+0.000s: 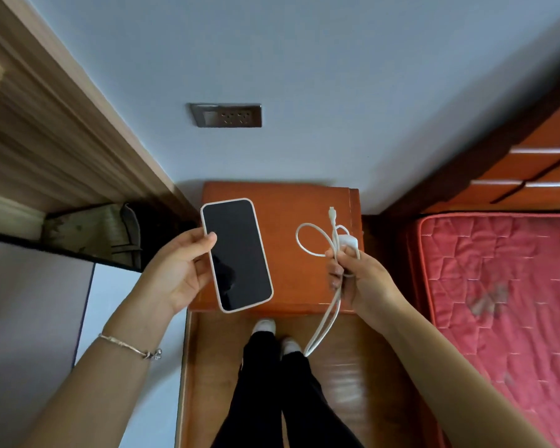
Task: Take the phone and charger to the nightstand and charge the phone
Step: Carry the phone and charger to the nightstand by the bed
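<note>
My left hand [178,266] grips a phone [238,255] with a dark screen and a pale case, held above the left half of the orange-brown nightstand [291,202]. My right hand [358,276] holds a white charger [348,242] with its cable; one loop of cable [307,240] sticks out to the left, the plug end points up, and a long loop hangs down below the hand. A grey wall socket [227,115] sits on the wall above the nightstand.
A bed with a red quilted mattress [505,295] and wooden headboard [530,163] stands to the right. A wooden wardrobe or door frame [46,130] is on the left. My legs and feet [272,350] stand on the floor before the nightstand.
</note>
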A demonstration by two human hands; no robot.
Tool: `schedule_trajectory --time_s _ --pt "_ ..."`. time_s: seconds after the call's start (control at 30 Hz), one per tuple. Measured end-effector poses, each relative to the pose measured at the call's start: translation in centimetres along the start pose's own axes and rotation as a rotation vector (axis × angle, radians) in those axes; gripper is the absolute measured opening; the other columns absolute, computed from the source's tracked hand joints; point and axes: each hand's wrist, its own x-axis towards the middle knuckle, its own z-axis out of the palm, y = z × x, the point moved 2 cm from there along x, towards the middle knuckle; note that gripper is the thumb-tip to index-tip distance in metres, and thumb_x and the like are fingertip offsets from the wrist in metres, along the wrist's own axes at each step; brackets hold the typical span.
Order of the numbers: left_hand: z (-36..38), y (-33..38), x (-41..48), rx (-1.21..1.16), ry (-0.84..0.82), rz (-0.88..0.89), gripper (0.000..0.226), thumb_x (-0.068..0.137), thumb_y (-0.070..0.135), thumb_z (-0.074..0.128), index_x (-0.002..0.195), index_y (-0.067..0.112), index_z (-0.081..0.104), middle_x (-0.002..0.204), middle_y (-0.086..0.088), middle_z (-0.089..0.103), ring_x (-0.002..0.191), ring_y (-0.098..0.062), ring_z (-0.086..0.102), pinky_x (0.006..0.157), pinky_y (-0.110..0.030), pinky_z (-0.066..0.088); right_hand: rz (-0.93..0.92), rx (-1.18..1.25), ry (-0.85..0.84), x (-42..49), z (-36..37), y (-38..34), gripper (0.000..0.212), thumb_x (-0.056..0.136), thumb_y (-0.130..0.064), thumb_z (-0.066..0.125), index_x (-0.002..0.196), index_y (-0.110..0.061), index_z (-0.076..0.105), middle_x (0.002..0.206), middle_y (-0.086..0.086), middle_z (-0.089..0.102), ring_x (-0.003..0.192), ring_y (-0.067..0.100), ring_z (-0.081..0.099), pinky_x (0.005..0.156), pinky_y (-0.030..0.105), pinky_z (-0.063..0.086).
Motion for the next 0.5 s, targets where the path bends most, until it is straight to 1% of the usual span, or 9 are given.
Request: schedule_trajectory --time_s 0.2,0.27,0.37,0.5 --pt "-0.8 -2.1 7.9 0.017 -0.007 -0.086 0.015 0.087 0.007 0.058 0.096 0.015 0.066 0.088 -0.002 0.077 0.082 -0.017 0.073 0.060 -0.028 0.057 -0.022 0.017 0.111 5.5 -0.9 1.8 0.030 0.099 -0.014 0.034 0.082 -0.013 0.059 0.055 -0.006 0.051 0.050 0.009 0.047 0.053 0.021 0.042" --pt "-1.4 -3.8 10.2 0.010 0.002 -0.124 0.015 0.087 0.007 0.059 0.097 0.014 0.067 0.092 -0.004 0.076 0.086 -0.019 0.073 0.062 -0.029 0.058 -0.037 -0.016 0.126 7.5 -1.8 3.0 0.031 0.099 -0.014 0.034 0.081 -0.014 0.059 0.055 -0.006 0.051 0.050 0.009 0.047 0.054 0.022 0.042" --pt "-2.2 -6.4 13.7 0.017 0.020 -0.184 0.021 0.085 0.008 0.061 0.104 0.013 0.066 0.100 -0.005 0.075 0.094 -0.020 0.071 0.067 -0.032 0.059 -0.057 -0.084 0.147 11.1 -3.2 5.0 0.033 0.100 -0.012 0.033 0.080 -0.015 0.059 0.055 -0.006 0.051 0.050 0.010 0.047 0.054 0.022 0.041" --pt "-3.1 -10.0 17.9 0.068 0.064 -0.220 0.018 0.086 0.006 0.060 0.102 0.014 0.065 0.097 -0.004 0.076 0.093 -0.020 0.071 0.070 -0.032 0.059 -0.069 -0.106 0.190 14.9 -5.0 8.2 0.035 0.100 -0.011 0.033 0.078 -0.017 0.059 0.054 -0.007 0.052 0.049 0.011 0.046 0.053 0.022 0.042"
